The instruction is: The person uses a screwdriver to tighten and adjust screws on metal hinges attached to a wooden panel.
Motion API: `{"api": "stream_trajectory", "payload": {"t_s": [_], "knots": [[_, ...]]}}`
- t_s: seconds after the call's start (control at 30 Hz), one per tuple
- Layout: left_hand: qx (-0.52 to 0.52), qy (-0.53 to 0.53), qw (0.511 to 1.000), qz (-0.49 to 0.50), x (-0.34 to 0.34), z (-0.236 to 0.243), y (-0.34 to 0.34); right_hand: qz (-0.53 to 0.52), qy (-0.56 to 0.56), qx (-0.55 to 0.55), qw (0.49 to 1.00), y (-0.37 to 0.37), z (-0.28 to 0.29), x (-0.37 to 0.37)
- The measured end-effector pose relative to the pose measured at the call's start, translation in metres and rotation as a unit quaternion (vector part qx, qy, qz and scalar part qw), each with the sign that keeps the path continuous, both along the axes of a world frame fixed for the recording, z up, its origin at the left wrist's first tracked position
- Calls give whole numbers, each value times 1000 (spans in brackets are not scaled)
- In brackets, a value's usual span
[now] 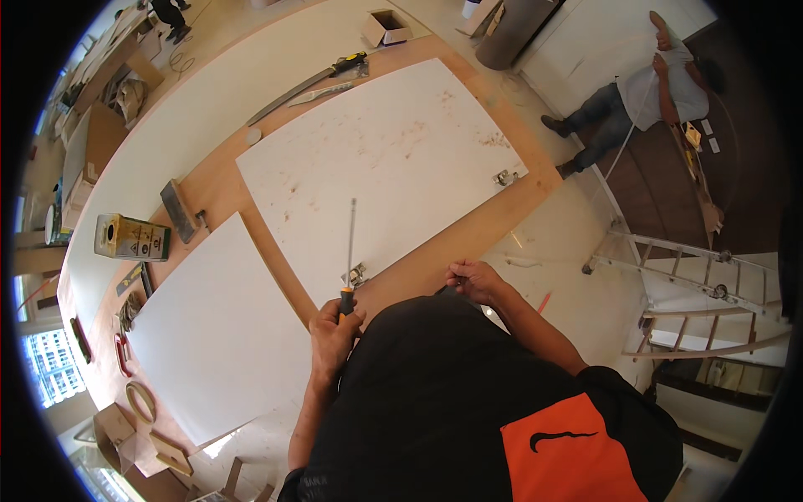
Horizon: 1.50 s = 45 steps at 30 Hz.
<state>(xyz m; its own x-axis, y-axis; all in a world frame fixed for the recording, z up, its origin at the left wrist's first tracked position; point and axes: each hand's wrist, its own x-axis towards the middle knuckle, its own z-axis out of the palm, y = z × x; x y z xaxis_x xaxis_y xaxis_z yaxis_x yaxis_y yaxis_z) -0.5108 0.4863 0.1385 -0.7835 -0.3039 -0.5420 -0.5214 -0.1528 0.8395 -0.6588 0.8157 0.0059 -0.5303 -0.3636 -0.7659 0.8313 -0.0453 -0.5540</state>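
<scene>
My left hand (333,330) is closed round the orange-and-black handle of a long-shafted screwdriver (346,305), which points away from me over a large white board (368,151) with brown smudges. A metal hinge (358,274) lies on the board's near left corner, just beside the screwdriver shaft, and another (505,177) sits at its right corner. My right hand (470,276) is at the near edge of the wooden worktop (443,251), fingers pinched on something small that I cannot make out. A second white board (217,335) lies to the left.
Along the left and back are a metal can (130,237), a sanding block (180,209), a handsaw (297,94), a cardboard box (385,30) and tape rolls. A co-worker (648,100) stands at the upper right. An aluminium ladder (686,264) is at the right.
</scene>
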Motion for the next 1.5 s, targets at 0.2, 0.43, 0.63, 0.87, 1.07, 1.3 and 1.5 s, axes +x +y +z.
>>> {"api": "stream_trajectory", "payload": {"t_s": [0.2, 0.43, 0.63, 0.87, 1.07, 1.3, 1.5], "knots": [[-123, 29, 987, -101, -54, -3, 49, -14, 12, -39, 999, 50, 2, -61], [-121, -16, 989, -84, -150, -4, 155, 31, 32, -95, 994, 134, 5, -151], [-174, -13, 979, -110, -226, 39, 242, -5, -6, -113, 994, 213, 9, -226], [-155, 17, 975, -156, -266, 60, 282, 14, 46, -129, 991, 216, 44, -317], [-133, 42, 974, -181, -278, 61, 279, 21, 41, -223, 974, 202, 43, -345], [-86, 52, 977, -188, -285, 47, 261, -25, 29, -188, 981, 190, 62, -326], [-67, 61, 971, -220, -275, 28, 238, -29, 52, -176, 983, 192, 70, -324]]}}
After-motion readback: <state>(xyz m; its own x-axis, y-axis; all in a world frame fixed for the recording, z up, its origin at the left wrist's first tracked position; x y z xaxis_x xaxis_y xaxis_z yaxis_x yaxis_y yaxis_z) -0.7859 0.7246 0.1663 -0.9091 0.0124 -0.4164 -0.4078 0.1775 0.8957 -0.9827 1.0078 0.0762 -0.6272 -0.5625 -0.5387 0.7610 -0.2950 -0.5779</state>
